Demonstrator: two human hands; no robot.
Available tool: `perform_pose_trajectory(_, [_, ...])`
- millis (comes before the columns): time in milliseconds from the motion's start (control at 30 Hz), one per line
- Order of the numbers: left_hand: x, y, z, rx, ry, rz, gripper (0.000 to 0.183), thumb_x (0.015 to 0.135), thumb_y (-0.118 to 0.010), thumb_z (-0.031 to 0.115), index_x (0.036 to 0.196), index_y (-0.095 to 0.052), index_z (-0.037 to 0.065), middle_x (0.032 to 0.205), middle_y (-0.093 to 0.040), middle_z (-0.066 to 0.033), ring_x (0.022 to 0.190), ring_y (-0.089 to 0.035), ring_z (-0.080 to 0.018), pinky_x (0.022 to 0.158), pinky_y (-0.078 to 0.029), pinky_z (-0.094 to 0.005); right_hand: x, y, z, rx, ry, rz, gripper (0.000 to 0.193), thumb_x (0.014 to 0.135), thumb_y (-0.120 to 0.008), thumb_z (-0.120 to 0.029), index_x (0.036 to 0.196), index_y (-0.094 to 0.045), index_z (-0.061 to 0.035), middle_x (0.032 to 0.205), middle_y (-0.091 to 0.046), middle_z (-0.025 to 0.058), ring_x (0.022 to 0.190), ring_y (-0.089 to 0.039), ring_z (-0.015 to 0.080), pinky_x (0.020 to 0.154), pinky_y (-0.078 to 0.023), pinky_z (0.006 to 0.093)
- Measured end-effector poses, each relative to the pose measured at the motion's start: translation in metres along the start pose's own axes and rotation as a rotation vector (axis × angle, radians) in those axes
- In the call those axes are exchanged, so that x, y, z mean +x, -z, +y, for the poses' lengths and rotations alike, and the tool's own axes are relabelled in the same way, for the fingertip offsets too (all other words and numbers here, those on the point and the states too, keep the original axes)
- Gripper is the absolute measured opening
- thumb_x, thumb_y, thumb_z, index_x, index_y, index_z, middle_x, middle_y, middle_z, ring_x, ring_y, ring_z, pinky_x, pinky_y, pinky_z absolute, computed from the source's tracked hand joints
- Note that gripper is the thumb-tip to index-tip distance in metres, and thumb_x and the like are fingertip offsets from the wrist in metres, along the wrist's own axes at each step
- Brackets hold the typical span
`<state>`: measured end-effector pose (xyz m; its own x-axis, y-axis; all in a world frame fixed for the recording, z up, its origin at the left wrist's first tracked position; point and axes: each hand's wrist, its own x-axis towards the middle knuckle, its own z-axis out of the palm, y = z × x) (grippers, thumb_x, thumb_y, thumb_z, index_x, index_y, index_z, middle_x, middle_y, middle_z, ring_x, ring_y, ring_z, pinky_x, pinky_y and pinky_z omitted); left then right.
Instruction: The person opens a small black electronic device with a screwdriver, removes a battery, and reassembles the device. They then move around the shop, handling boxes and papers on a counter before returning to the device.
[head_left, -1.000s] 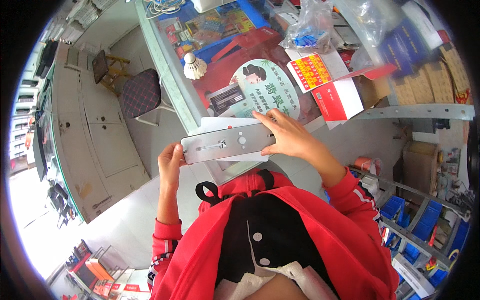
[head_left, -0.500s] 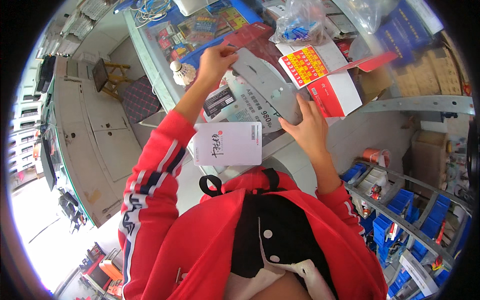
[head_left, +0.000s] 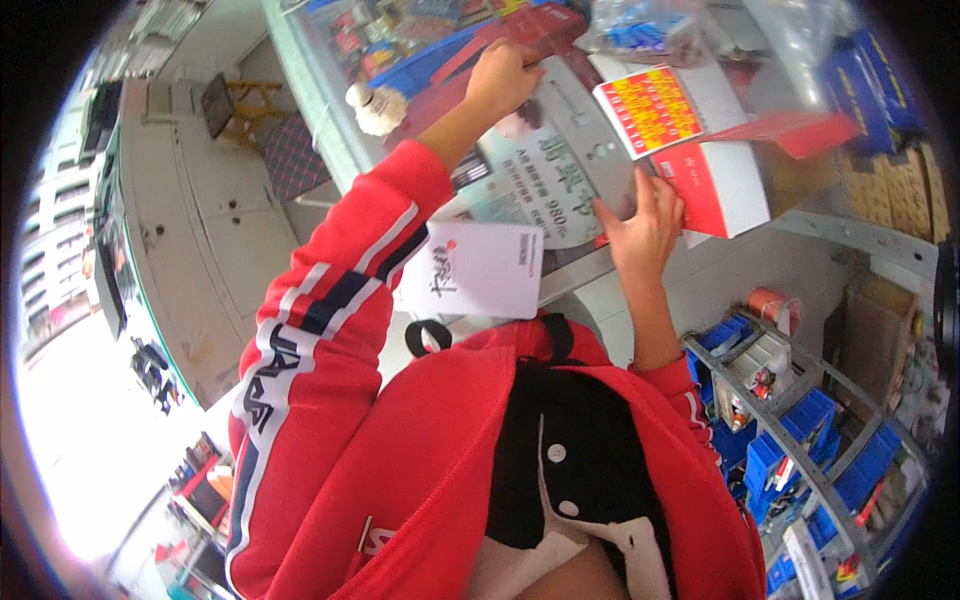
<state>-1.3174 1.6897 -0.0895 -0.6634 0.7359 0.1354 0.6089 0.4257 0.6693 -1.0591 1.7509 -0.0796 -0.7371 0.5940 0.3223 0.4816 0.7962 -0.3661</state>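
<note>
A thin grey plate (head_left: 590, 135) with small cut-outs lies slanted over the printed counter top (head_left: 510, 185). My left hand (head_left: 503, 78) is closed at its far end, with the fingertips partly hidden. At the near end, the thumb and fingers of my right hand (head_left: 645, 215) grip the plate's corner from both sides. Nearer my body, a flat white box (head_left: 485, 270) with black brush lettering rests at the counter edge, partly behind my left sleeve. A white shuttlecock (head_left: 375, 108) stands left of my left forearm.
Right of the plate are a red-and-yellow leaflet (head_left: 650, 110), an open red-and-white box (head_left: 715, 190) and a clear plastic bag (head_left: 645, 30). A metal rack (head_left: 800, 440) with blue bins stands low on the right. A stool (head_left: 235, 110) and cabinets (head_left: 205, 250) are at left.
The view has shifted. My left hand and the plate's far end have moved right and away, closer to the leaflet. My right hand stays at the near corner.
</note>
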Motion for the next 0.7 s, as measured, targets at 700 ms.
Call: perform_pose_trajectory(700, [-0.277, 0.092, 0.023, -0.607, 0.449, 0.098, 0.057, 0.09, -0.05, 0.03, 0.132, -0.034, -0.005, 0.133, -0.041, -0.0189, 0.125, -0.037, -0.0255, 0.103, -0.027, -0.0353, -0.032, 0.04, -0.102, 0.272, 0.395, -0.582, 0.091, 0.051, -0.077, -0.021, 0.133, -0.038, -0.0171, 0.129, -0.033, 0.0175, 0.119, -0.033, 0.0355, 0.095, -0.028, 0.0524])
